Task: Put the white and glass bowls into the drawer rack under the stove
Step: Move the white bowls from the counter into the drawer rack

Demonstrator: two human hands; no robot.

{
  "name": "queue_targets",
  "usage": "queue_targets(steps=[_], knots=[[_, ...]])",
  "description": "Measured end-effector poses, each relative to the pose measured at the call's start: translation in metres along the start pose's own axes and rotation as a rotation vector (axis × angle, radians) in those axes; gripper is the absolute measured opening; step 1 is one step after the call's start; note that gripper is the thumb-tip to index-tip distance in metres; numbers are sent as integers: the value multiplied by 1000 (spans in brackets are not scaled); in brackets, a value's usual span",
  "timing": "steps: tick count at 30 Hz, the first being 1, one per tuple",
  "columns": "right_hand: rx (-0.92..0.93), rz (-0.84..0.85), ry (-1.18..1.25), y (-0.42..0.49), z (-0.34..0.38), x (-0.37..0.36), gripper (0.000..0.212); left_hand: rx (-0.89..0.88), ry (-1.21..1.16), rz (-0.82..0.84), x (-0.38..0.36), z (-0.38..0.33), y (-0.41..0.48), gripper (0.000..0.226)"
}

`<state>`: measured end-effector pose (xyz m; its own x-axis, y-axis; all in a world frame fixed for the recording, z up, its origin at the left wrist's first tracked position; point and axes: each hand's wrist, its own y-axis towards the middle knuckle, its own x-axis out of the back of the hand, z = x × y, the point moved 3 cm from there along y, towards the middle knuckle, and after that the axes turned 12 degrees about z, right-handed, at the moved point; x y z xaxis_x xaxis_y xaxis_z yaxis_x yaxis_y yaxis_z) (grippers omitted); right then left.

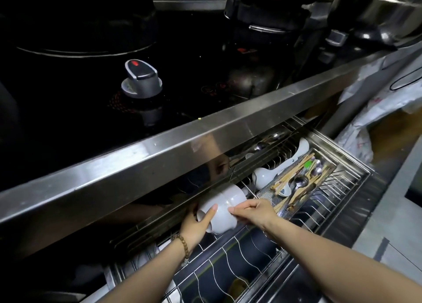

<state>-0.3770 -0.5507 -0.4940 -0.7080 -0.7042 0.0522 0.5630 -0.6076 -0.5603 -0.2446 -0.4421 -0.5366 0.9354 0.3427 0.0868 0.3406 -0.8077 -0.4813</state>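
Observation:
A stack of white bowls [225,207] lies on its side over the wire drawer rack [230,264], close under the steel counter edge. My left hand [197,225], with a bead bracelet on its wrist, grips the stack at its left, open end. My right hand [253,211] pinches the stack's right side with fingertips. Another white bowl [262,177] stands on edge further back in the rack. No glass bowl is in view.
A mesh cutlery tray [296,186] with chopsticks and spoons sits on the rack to the right. A white ladle [301,146] lies behind it. The steel counter front [182,142] overhangs the drawer. Above is the black stove with a knob [141,78] and pots.

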Motion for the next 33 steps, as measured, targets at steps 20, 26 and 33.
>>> queue_targets(steps=[20, 26, 33], knots=[[-85, 134, -455, -45, 41, 5, 23, 23, 135, -13, 17, -33, -37, 59], [98, 87, -399, -122, 78, 5, 43, -109, 97, 49, 12, -82, -93, 60], [405, -59, -431, -226, 134, 3, 50, -354, 269, 160, 5, -165, -179, 53]])
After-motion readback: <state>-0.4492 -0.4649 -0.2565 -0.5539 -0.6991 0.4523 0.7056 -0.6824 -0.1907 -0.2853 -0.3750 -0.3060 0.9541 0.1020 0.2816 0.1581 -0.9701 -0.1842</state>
